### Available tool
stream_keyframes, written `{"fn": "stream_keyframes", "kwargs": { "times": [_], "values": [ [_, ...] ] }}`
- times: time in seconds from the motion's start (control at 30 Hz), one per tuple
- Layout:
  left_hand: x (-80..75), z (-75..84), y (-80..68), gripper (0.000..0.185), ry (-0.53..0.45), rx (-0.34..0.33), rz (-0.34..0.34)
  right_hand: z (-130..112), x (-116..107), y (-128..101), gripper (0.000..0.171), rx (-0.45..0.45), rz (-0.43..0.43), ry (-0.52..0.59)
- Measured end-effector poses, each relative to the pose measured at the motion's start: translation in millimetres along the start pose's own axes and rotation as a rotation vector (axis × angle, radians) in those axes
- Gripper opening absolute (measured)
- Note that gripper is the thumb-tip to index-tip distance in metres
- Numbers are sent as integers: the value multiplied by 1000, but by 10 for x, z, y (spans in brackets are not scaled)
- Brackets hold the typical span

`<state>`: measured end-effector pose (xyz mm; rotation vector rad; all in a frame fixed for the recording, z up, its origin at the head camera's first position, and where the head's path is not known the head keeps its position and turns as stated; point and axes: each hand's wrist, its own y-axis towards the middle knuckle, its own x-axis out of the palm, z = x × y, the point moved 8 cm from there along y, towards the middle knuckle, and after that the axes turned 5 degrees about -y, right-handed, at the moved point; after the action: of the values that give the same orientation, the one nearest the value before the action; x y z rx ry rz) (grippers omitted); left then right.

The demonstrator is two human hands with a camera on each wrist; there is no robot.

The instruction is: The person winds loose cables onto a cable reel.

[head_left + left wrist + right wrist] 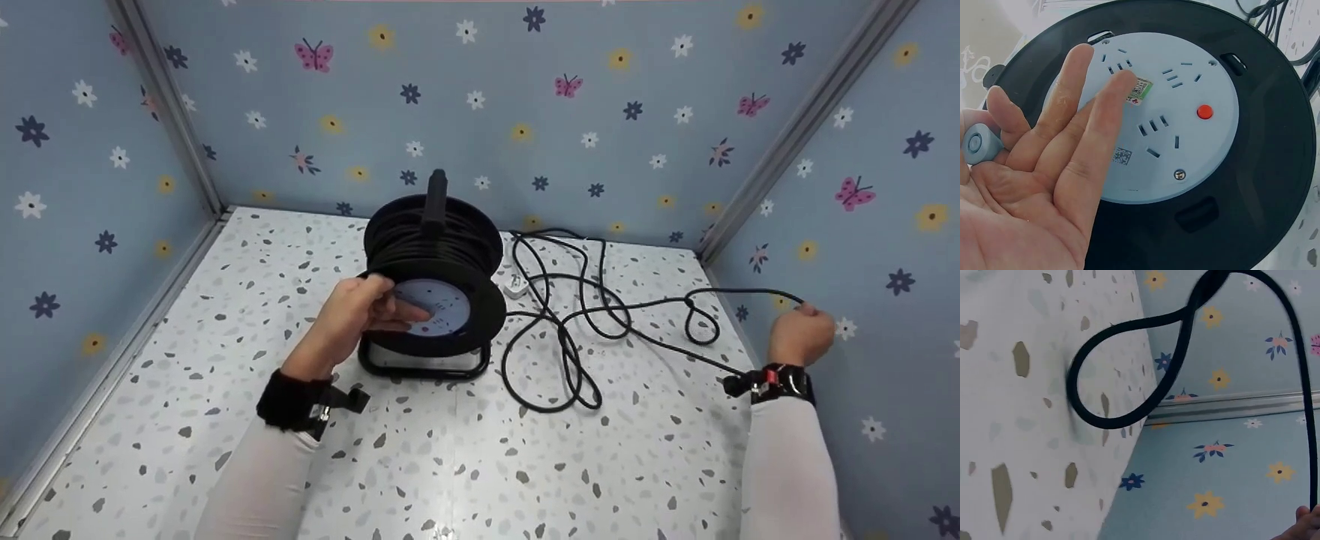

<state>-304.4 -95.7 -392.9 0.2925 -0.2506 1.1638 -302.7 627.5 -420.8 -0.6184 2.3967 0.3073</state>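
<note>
A black cable reel (480, 296) stands on the speckled surface, with a pale blue socket face (1157, 124) and a red button (1204, 112). My left hand (356, 307) is at the reel's near left side. Its thumb and index finger pinch the reel's small grey-blue winding knob (981, 144), while the other fingers extend across the socket face. At the far right, my right hand (802, 334) grips the black cable (742, 290), raised above the surface. A small loop hangs in the cable, twisted at its top, in the right wrist view.
Loose cable coils (551, 360) spread over the speckled table (450, 465) right of the reel. A white plug (516, 286) lies among them. The reel's carry handle (435, 202) points up. Flower-patterned walls (480, 97) enclose the back and both sides.
</note>
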Motion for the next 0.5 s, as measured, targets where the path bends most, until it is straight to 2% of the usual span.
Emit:
{"fn": "stream_keyframes", "kwargs": {
  "times": [0.07,0.2,0.27,0.3,0.37,0.43,0.5],
  "values": [
    [24,26,14,43,27,-5,-5,-84,156,-67,48,-100,-74,-75],
    [86,69,44,46,85,-21,-24,-428,497,-368,55,-413,-186,-271],
    [121,79,57,46,106,-28,-36,-646,612,-589,55,-562,-174,-357],
    [135,81,62,46,115,-30,-39,-769,643,-716,53,-631,-135,-391],
    [161,83,70,45,128,-36,-45,-1025,679,-1008,47,-763,-42,-402],
    [175,81,73,46,135,-43,-42,-1268,732,-1376,38,-900,2,-364],
    [173,76,67,46,139,-56,-25,-1445,875,-1800,27,-1040,-91,-317]
  ]
}}
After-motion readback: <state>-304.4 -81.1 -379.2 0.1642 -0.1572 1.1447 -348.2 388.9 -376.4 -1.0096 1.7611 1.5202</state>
